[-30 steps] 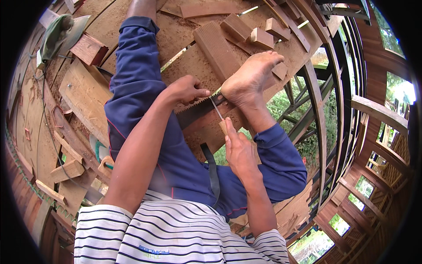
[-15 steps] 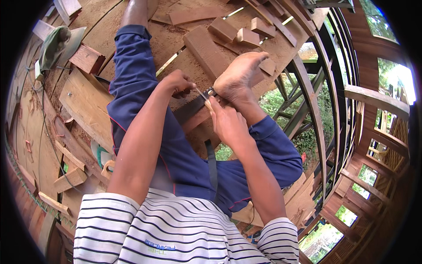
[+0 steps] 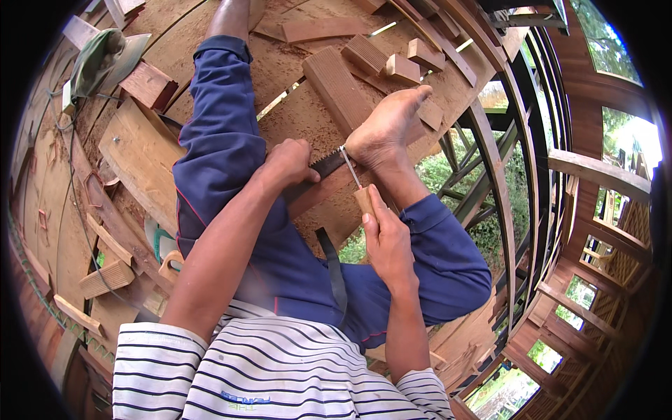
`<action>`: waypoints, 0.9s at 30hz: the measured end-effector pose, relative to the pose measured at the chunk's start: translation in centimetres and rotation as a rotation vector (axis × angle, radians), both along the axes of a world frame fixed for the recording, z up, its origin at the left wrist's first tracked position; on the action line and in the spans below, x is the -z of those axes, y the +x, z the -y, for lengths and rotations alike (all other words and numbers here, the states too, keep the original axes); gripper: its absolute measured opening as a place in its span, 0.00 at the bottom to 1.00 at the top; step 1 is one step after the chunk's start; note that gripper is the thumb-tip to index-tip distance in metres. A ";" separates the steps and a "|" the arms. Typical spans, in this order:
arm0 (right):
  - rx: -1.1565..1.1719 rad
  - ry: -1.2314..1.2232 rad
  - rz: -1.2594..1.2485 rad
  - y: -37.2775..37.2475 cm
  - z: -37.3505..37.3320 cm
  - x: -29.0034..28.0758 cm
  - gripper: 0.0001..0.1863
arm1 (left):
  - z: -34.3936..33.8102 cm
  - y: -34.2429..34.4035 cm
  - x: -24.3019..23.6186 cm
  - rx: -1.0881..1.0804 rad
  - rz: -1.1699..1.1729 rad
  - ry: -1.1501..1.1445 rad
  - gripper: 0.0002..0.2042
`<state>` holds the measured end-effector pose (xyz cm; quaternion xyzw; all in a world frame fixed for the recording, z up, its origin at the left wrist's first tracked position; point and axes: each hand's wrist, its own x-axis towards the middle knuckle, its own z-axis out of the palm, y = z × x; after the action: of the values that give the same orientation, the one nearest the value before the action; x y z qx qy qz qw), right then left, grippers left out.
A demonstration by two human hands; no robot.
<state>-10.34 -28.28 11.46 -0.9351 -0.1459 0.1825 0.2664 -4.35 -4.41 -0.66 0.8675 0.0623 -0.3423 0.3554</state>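
My right hand (image 3: 389, 245) is closed round the wooden handle of a thin metal file (image 3: 351, 169). The file's tip lies at the toothed edge of a dark saw blade (image 3: 330, 164), close to the heel of my bare right foot (image 3: 385, 126). My left hand (image 3: 290, 162) grips the saw blade, thumb on top, fingers partly hidden. Beneath the blade is a reddish wooden board (image 3: 318, 197). The saw's near end disappears behind my left forearm and leg.
A thick timber block (image 3: 339, 91) and several short offcuts (image 3: 404, 68) lie beyond my foot. At left are a plank (image 3: 136, 157), a green cap (image 3: 101, 63), a cord and a wooden tool handle (image 3: 171, 267). The platform drops off at right beside dark metal framing (image 3: 500, 161).
My left hand has left the file's tip and come down onto the saw blade. My right hand has drawn back toward me and right, exposing the file's shaft and handle.
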 end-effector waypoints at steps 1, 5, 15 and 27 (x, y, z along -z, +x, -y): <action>0.007 0.016 0.003 -0.2 0.0 -0.1 0.28 | 0.5 -0.6 0.4 -0.009 0.056 0.001 0.24; 0.006 -0.063 -0.040 -0.6 -0.2 0.5 0.29 | 0.6 -0.7 0.0 -0.006 0.103 0.015 0.24; -0.056 -0.242 -0.109 -0.3 0.3 2.4 0.29 | -0.1 0.5 0.3 0.008 -0.046 -0.078 0.24; -0.199 -0.488 -0.119 1.8 -0.9 0.4 0.29 | -0.1 3.2 2.9 -0.111 -0.162 -0.337 0.22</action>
<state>-8.59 -27.39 11.06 -0.9403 -0.1731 0.2923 0.0221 -1.16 -4.31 -3.53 0.7606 0.0804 -0.3966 0.5077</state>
